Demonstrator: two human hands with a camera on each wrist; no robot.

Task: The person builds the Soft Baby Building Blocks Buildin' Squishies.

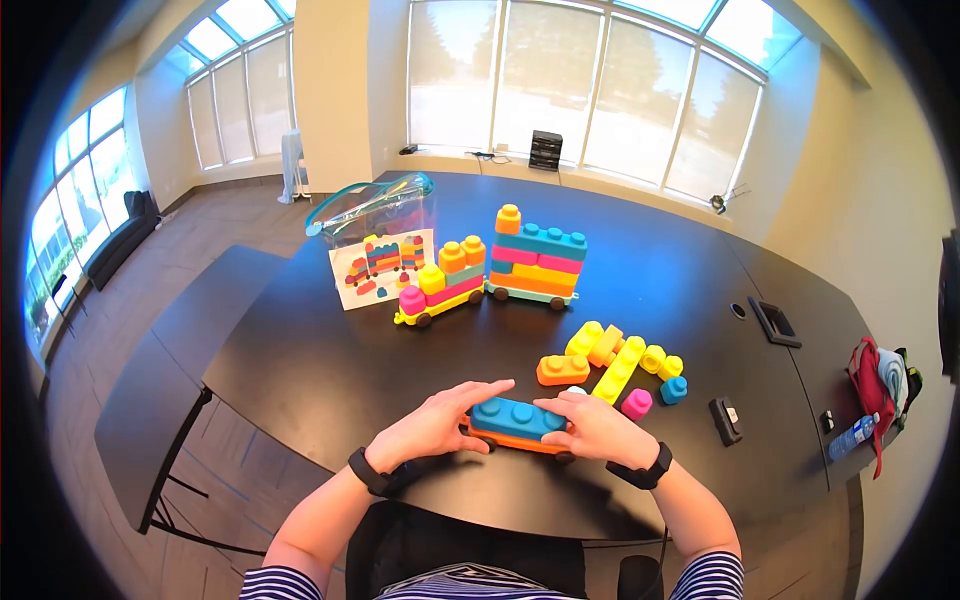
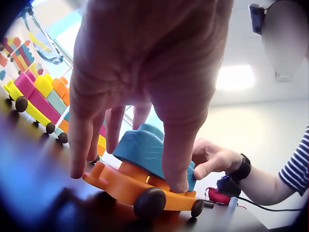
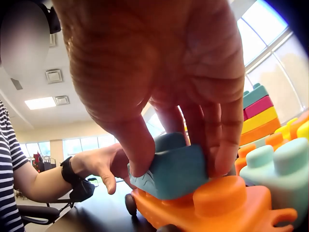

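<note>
Near the table's front edge stands an orange toy wagon base [image 1: 515, 443] with dark wheels. A long blue building block [image 1: 518, 413] sits over it, slightly tilted in the left wrist view [image 2: 142, 147]. My right hand [image 1: 602, 430] pinches the block's right end, thumb on the near side and fingers on the far side. At the wagon's left end is my left hand [image 1: 428, 425], its fingers straight and spread; its thumb [image 2: 175, 174] reaches down along the wagon's near side. Studs of the orange base [image 3: 219, 195] show beside the block in the right wrist view.
Beyond stand a built block engine [image 1: 450, 295] and a taller block wagon [image 1: 540, 265]. A picture card [image 1: 385, 275] leans on a clear bag [image 1: 405, 205]. Loose yellow blocks [image 1: 618, 372], an orange block [image 1: 563, 371] and a pink block [image 1: 636, 404] lie right of centre.
</note>
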